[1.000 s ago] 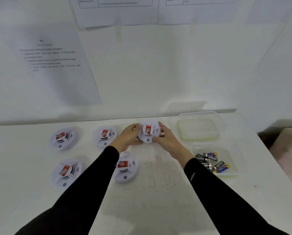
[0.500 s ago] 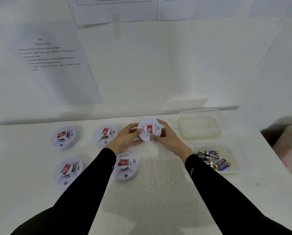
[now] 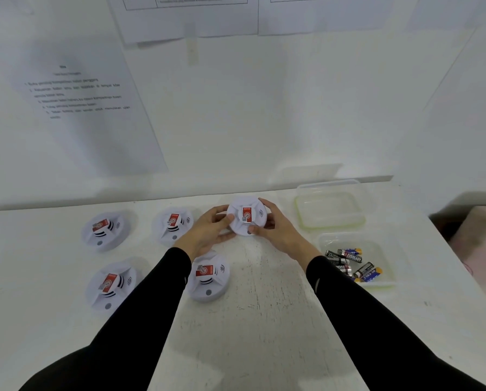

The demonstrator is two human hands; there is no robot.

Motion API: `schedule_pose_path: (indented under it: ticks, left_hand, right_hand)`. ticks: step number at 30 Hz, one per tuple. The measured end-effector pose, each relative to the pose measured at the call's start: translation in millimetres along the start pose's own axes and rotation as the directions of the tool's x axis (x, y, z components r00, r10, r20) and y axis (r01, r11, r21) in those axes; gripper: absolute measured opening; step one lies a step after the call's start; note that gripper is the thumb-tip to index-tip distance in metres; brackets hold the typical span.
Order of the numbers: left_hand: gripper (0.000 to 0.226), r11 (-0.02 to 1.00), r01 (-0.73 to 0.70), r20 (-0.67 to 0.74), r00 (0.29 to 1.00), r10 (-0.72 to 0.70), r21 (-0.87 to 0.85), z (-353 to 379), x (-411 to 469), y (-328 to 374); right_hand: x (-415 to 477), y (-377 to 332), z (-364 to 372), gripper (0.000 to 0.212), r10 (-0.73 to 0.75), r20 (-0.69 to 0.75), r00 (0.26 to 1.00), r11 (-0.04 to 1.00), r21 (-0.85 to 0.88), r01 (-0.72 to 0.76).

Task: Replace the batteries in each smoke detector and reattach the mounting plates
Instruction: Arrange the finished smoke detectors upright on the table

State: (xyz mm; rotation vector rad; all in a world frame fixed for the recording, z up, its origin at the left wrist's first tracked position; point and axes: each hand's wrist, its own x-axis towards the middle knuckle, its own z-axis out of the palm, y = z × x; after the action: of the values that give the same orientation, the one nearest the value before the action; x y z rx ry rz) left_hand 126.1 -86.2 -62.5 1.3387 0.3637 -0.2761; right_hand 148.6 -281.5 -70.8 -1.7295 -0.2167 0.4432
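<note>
A round white smoke detector [image 3: 246, 215] with a red label is held tilted, its face towards me, just above the white table [image 3: 264, 320]. My left hand [image 3: 210, 230] grips its left edge with the thumb on the face. On the other side my right hand [image 3: 275, 227] grips the right edge, thumb on the lower rim. Several more detectors lie on the table: two at the back left [image 3: 105, 230] [image 3: 174, 224], one at the front left [image 3: 110, 283], one [image 3: 208, 275] beside my left forearm.
A clear plastic tray [image 3: 377, 249] with several batteries [image 3: 351, 262] sits to the right. Behind it lies an empty clear tray [image 3: 329, 208]. Printed sheets [image 3: 81, 94] hang on the white wall. The table's right edge drops off near a pinkish object [image 3: 481, 235].
Both hands have lifted the detector off the table and tipped its face up towards me; it sits slightly higher and farther back than before.
</note>
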Motion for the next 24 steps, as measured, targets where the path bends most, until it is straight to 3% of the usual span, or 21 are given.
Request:
schedule_pose_path:
  ticks: [24]
  left_hand:
    - [0.027, 0.999, -0.036, 0.012, 0.999, 0.036, 0.004, -0.3, -1.9, -2.9]
  right_hand:
    - [0.6, 1.8, -1.2, 0.072, 0.002, 0.003, 1.000, 1.000, -0.024, -0.002]
